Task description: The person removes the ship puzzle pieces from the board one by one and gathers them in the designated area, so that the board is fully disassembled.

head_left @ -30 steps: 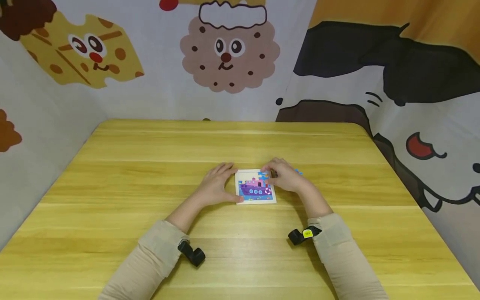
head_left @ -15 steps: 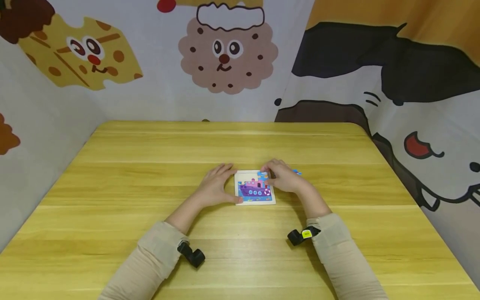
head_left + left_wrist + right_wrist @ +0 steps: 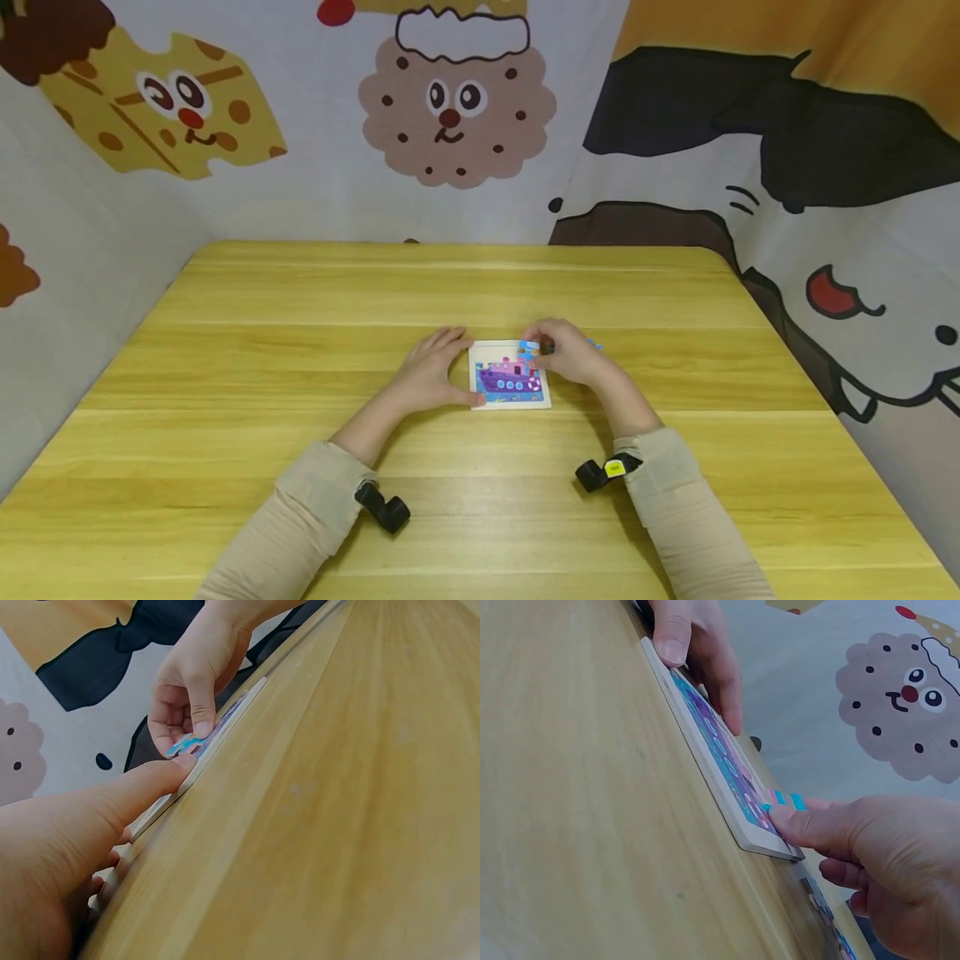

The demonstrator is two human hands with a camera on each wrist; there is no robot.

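A small jigsaw puzzle with a purple and pink ship lies in a white-edged tray [image 3: 472,371] on the table. My left hand [image 3: 429,373] spans the tray's left side, its thumb on the near corner and its straight fingers at the far corner. At the tray's upper right, my right hand [image 3: 567,352] pinches a blue puzzle piece [image 3: 528,350] with a bit of pink. In the right wrist view that puzzle piece [image 3: 798,801] stands tilted above the tray surface, partly hidden by the thumb. A pale area of the tray shows at its upper left.
Loose puzzle pieces [image 3: 821,904] lie on the wooden table [image 3: 480,500] to the right of the tray, mostly hidden behind the right hand in the head view. A cartoon-printed cloth [image 3: 300,200] hangs behind the table.
The blue puzzle piece in my right hand has tilted up and shifted slightly at the tray's upper right corner. The left hand and the tray stay in place.
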